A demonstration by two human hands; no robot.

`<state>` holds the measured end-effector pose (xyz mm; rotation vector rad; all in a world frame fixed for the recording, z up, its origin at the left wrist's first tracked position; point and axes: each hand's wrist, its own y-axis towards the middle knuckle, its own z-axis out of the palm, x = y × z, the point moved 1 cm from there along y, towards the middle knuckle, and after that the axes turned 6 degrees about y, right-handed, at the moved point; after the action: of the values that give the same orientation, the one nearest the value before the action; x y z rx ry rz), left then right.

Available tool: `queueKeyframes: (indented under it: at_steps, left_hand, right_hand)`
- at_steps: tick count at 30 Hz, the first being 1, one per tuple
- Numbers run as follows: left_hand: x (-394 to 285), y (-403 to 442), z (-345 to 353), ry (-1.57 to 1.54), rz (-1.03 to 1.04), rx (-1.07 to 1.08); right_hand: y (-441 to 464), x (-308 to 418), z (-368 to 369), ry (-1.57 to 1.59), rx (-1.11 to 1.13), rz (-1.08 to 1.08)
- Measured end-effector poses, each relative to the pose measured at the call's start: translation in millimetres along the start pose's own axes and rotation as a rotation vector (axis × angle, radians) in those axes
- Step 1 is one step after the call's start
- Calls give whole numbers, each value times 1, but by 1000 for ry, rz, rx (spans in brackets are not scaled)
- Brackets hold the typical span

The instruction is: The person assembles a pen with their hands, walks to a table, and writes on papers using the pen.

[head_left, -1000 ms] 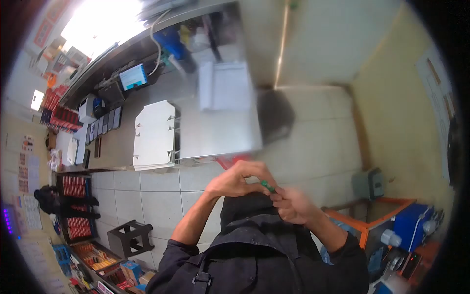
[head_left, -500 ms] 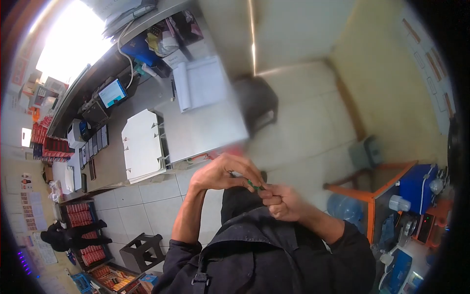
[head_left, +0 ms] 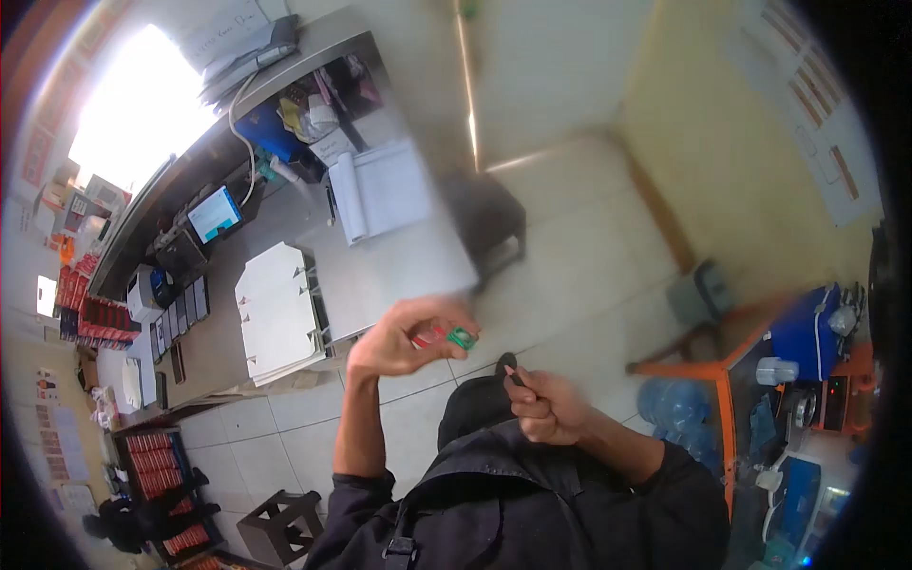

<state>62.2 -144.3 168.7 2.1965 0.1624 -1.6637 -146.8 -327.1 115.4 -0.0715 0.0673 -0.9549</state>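
My left hand [head_left: 404, 337] is raised in front of my body near the desk's corner, its thumb and fingers closed on a small green object [head_left: 462, 338]. To its right and a little lower, my right hand [head_left: 549, 408] pinches a small thin dark item [head_left: 515, 376] with a pale tip; what it is cannot be made out. The two hands are apart. Beyond my left hand, an open notebook [head_left: 385, 190] and a stack of white folders [head_left: 277, 318] lie on the metal desk [head_left: 399, 275].
Behind the desk stands a dark stool [head_left: 484, 214]; another stool [head_left: 280, 527] is at lower left. A grey bin [head_left: 698, 293], an orange-framed table [head_left: 727, 380] and water bottles [head_left: 676, 408] are at right. A person in black [head_left: 142, 518] is at far lower left.
My hands have moved apart: the left went up and left with the green object, while the right keeps the thin dark item. The camera view has also shifted.
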Motion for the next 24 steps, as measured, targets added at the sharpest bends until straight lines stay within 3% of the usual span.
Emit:
queueKeyframes:
  at_steps: [1,3,9,17,19,21,22,23,24]
  left_hand:
    - [-3,-10,9,-25,-189,-46]
    - [7,-26,31,-126,-106,-35]
    - [2,-47,77,-34,-87,-53]
    - [17,-28,107,-141,-165,-55]
    - [31,-15,118,-244,-245,-166]
    - [45,7,137,-206,-259,-158]
    - [53,21,148,-158,-307,-154]
    - [63,36,161,-109,-351,-146]
    - [77,53,176,-90,-374,-123]
  right_hand:
    - [2,-4,4,-4,-1,-11]
    - [2,-8,13,-121,-126,-118]
    - [-6,-22,22,-260,-282,-213]
    - [-33,-15,9,-229,-341,-376]
    - [-44,-2,-4,-225,-352,-460]
    - [-61,10,-26,-517,-453,-608]
    - [-70,19,-24,-775,-627,-693]
    - [-82,28,-31,-762,-653,-745]
    - [-96,40,-44,-977,-709,-863]
